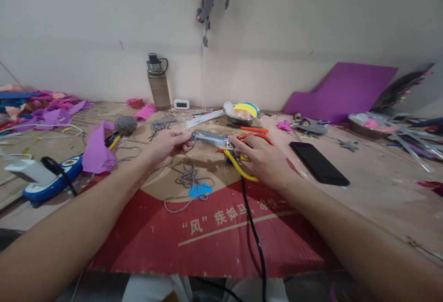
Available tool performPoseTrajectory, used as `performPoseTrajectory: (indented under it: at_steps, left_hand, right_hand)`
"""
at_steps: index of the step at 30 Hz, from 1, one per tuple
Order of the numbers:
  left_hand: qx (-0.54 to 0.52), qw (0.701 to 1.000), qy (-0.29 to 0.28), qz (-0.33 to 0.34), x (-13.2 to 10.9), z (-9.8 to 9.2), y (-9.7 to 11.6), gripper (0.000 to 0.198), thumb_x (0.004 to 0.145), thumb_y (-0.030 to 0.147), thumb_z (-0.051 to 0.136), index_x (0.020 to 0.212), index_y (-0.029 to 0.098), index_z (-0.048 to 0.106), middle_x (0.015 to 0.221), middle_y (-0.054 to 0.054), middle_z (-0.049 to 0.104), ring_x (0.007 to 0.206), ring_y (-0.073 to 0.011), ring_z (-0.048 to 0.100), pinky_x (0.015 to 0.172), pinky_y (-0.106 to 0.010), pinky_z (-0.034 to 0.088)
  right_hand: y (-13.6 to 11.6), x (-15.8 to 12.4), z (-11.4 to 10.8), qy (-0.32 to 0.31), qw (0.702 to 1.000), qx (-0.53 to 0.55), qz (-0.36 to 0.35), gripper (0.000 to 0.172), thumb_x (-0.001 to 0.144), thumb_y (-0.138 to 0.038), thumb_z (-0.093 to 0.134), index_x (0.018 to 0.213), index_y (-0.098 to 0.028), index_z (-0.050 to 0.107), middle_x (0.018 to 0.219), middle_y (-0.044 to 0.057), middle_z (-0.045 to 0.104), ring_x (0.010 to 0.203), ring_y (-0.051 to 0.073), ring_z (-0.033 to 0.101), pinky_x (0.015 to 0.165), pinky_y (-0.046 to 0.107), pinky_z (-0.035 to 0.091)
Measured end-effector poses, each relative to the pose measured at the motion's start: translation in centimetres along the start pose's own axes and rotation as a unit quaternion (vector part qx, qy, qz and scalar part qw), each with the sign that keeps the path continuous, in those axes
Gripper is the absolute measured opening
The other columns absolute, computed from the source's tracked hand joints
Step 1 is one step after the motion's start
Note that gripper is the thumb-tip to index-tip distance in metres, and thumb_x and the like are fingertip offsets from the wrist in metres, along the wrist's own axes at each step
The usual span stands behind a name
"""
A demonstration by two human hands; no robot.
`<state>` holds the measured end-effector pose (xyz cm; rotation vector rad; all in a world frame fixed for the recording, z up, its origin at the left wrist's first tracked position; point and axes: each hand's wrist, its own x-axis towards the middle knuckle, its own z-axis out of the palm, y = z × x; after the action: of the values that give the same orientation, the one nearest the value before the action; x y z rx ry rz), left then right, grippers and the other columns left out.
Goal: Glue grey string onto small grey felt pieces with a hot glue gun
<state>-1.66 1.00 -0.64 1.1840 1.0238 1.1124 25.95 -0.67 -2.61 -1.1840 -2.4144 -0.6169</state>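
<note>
My left hand point(172, 146) is closed in a pinch on a strand of grey yarn point(188, 176), right at the tips of the scissors. The strand runs down to a loose tangle on the cardboard, partly over a blue scrap point(200, 191). My right hand point(260, 156) grips a pair of scissors point(211, 139), blades pointing left; red and yellow handle parts show around the fingers. Whether both colours belong to one tool cannot be made out. Beneath that hand lies a dark object, mostly hidden, near the top of a black cord point(254, 228).
A grey yarn ball point(125, 125), purple felt point(99, 147) and a blue power strip point(57, 182) lie left. Behind stand a bottle point(159, 82), small clock point(182, 104) and bowl point(240, 119). Right are a phone point(319, 162) and purple sheet point(341, 92).
</note>
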Motion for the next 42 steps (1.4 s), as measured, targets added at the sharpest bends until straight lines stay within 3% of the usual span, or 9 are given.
performPoseTrajectory:
  at_steps: [15,28,33,39,42]
  left_hand:
    - [-0.011,1.0,-0.014,0.012,0.2,-0.3,-0.5,0.021,0.073,0.03,0.073,0.066,0.012,0.064,0.064,-0.003,0.06,0.054,-0.0064,0.049,0.051,-0.018,0.038]
    - [0.052,0.996,-0.036,0.064,0.3,-0.4,-0.5,0.027,0.072,0.037,0.073,0.064,0.013,0.063,0.062,-0.001,0.057,0.056,-0.0076,0.048,0.055,-0.021,0.036]
    - [0.068,0.996,-0.012,0.05,0.8,-1.0,-0.7,0.029,0.071,0.04,0.074,0.064,0.013,0.064,0.064,-0.003,0.061,0.053,-0.0069,0.047,0.052,-0.021,0.035]
    - [0.056,0.992,0.088,0.073,1.0,-1.6,-0.2,0.025,0.069,0.035,0.074,0.067,0.012,0.065,0.065,-0.003,0.061,0.052,-0.0061,0.048,0.051,-0.02,0.038]
    - [0.029,0.99,0.112,0.079,1.0,-1.8,0.4,0.024,0.065,0.031,0.076,0.068,0.012,0.063,0.064,-0.002,0.06,0.053,-0.0057,0.048,0.052,-0.019,0.039]
  right_hand:
    - [-0.1,0.1,-0.6,-0.021,1.0,-0.02,-0.006,0.046,0.091,-0.023,0.045,0.137,-0.022,0.049,0.101,0.011,0.063,0.093,0.023,0.056,0.076,0.031,0.042]
    - [-0.3,0.1,-0.9,-0.022,0.999,-0.023,-0.008,0.042,0.093,-0.028,0.044,0.133,-0.022,0.054,0.091,0.008,0.065,0.077,0.018,0.056,0.064,0.028,0.036]
    - [-0.5,0.1,-0.7,-0.012,0.999,-0.032,0.0,0.041,0.092,-0.027,0.046,0.131,-0.026,0.055,0.089,0.006,0.066,0.071,0.017,0.056,0.059,0.028,0.032]
    - [-0.1,-0.2,-1.1,-0.035,0.998,0.039,-0.028,0.047,0.085,-0.019,0.051,0.132,-0.024,0.055,0.102,0.009,0.067,0.083,0.018,0.06,0.068,0.027,0.041]
    - [-0.3,-0.4,-1.2,-0.052,0.997,0.057,-0.005,0.052,0.083,-0.014,0.05,0.134,-0.026,0.053,0.106,0.009,0.066,0.084,0.019,0.062,0.069,0.029,0.044]
